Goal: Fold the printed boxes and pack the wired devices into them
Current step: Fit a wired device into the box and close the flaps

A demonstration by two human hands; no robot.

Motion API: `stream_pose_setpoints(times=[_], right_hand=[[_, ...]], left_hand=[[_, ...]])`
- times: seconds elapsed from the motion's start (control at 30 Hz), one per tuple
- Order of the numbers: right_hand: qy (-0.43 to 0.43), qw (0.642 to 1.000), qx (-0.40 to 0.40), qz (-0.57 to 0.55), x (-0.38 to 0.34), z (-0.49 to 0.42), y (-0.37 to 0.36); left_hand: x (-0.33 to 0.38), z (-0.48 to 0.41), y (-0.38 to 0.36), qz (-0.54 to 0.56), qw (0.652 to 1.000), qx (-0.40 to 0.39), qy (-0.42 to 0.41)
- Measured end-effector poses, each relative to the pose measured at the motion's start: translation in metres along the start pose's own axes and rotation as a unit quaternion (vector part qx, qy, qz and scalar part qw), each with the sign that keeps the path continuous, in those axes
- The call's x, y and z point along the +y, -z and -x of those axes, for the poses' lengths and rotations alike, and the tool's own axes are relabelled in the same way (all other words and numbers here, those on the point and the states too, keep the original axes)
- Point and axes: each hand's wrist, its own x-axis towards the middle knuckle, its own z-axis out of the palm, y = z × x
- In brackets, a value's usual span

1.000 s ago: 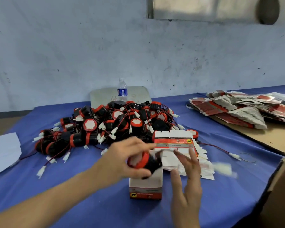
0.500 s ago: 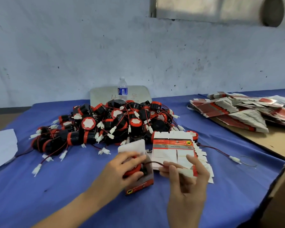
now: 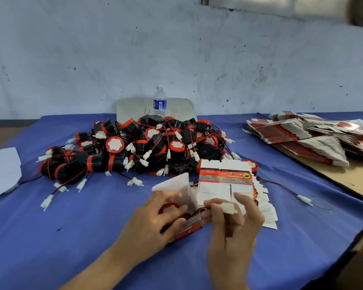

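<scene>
Your one folded box (image 3: pixel 184 225) lies tilted near the desk's (image 3: pixel 71 237) front edge, one red-rimmed device (image 3: pixel 169 207) in its mouth. Your left hand (image 3: pixel 155 222) grips both; your right hand (image 3: pixel 233 227) pinches the white connector (image 3: pixel 227 207). Bare cloth lies left.
</scene>
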Motion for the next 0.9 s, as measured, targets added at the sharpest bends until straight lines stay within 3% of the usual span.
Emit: stream_pose_setpoints(times=[0.17, 0.37, 0.47, 0.73, 0.9], right_hand=[[-0.043, 0.999, 0.002, -0.005, 0.007, 0.002, -0.005], [0.029, 0.992, -0.045, 0.112, 0.022, -0.006, -0.004], [0.018, 0.987, -0.050, 0.153, 0.027, -0.013, -0.001], [-0.009, 0.991, -0.051, 0.124, 0.019, -0.013, 0.001], [0.001, 0.991, -0.060, 0.119, 0.019, -0.012, 0.005]], left_hand=[[0.001, 0.001, -0.002, 0.046, 0.998, 0.002, -0.031], [0.002, -0.002, -0.004, 0.060, 0.998, -0.009, -0.016], [0.003, 0.000, -0.003, 0.078, 0.997, -0.012, -0.020], [0.003, 0.004, -0.005, 0.146, 0.987, -0.027, 0.064], [0.003, 0.004, -0.005, 0.141, 0.989, -0.014, 0.047]])
